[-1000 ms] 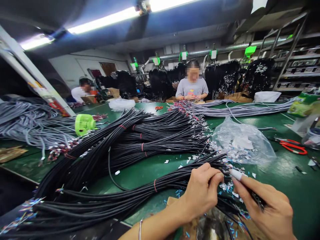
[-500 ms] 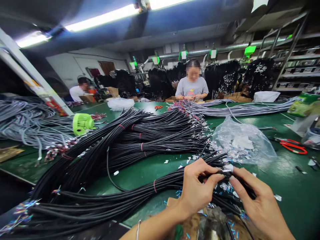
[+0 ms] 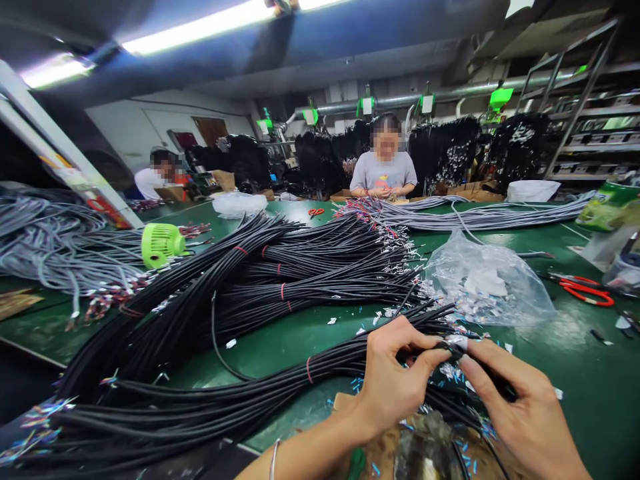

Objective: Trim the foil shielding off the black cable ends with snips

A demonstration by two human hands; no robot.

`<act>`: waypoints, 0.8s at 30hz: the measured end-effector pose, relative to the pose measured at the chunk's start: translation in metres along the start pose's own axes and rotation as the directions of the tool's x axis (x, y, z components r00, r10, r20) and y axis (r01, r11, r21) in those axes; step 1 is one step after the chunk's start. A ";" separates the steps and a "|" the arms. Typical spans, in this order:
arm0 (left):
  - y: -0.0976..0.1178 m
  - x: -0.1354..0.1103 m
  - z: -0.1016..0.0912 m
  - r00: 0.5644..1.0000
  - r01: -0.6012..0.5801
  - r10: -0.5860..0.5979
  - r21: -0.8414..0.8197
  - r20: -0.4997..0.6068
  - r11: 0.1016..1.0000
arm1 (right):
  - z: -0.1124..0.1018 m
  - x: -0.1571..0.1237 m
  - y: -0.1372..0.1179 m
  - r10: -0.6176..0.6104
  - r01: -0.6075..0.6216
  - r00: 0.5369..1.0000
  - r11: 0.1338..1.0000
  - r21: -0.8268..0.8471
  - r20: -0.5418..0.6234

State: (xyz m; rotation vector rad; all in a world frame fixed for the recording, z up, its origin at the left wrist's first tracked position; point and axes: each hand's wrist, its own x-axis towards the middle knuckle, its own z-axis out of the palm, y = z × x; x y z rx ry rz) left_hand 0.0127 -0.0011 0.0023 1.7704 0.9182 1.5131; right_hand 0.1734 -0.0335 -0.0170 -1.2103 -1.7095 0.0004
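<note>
My left hand (image 3: 400,380) pinches the end of a black cable (image 3: 447,349) between thumb and index finger. Close beside it, my right hand (image 3: 520,393) closes thumb and index finger on the same cable end, its index fingertip wrapped in something white. The fingers hide most of the cable end. Under and behind my hands runs a bundle of black cables (image 3: 240,393) tied with a red band (image 3: 309,370). Thin coloured wires (image 3: 37,427) stick out at its left end. Small blue and white scraps (image 3: 465,460) lie around my hands.
More tied black cable bundles (image 3: 320,267) cover the table's middle. A clear plastic bag of scraps (image 3: 480,283) and red-handled pliers (image 3: 585,291) lie to the right. A green fan (image 3: 161,245) and grey cables (image 3: 45,233) are on the left. A co-worker (image 3: 384,167) sits opposite.
My hands stay almost in place, the fingertips shifting slightly at the cable end. The view has moved a little.
</note>
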 end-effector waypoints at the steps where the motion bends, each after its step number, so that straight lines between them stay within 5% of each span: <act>1: 0.000 0.000 0.000 1.000 0.002 -0.002 0.000 0.001 1.000 | 0.000 0.000 0.000 -0.002 0.002 1.000 1.000 0.001 0.001; 11: -0.002 0.002 0.001 0.996 0.085 -0.085 -0.054 0.013 0.995 | -0.001 -0.002 0.001 -0.076 0.075 0.997 0.995 -0.061 -0.019; 16: 0.002 0.010 -0.009 0.968 0.128 -0.111 -0.066 0.224 0.990 | -0.007 -0.001 0.004 -0.089 0.090 0.996 0.995 -0.045 0.017; 21: 0.007 0.012 -0.018 0.955 -0.041 0.017 0.073 0.296 0.997 | -0.023 0.007 0.007 -0.023 0.023 0.997 1.000 -0.005 0.071; 24: 0.007 0.010 -0.019 0.901 -0.214 0.131 0.161 0.414 0.963 | -0.023 0.004 0.009 0.000 -0.003 0.997 0.999 0.044 0.074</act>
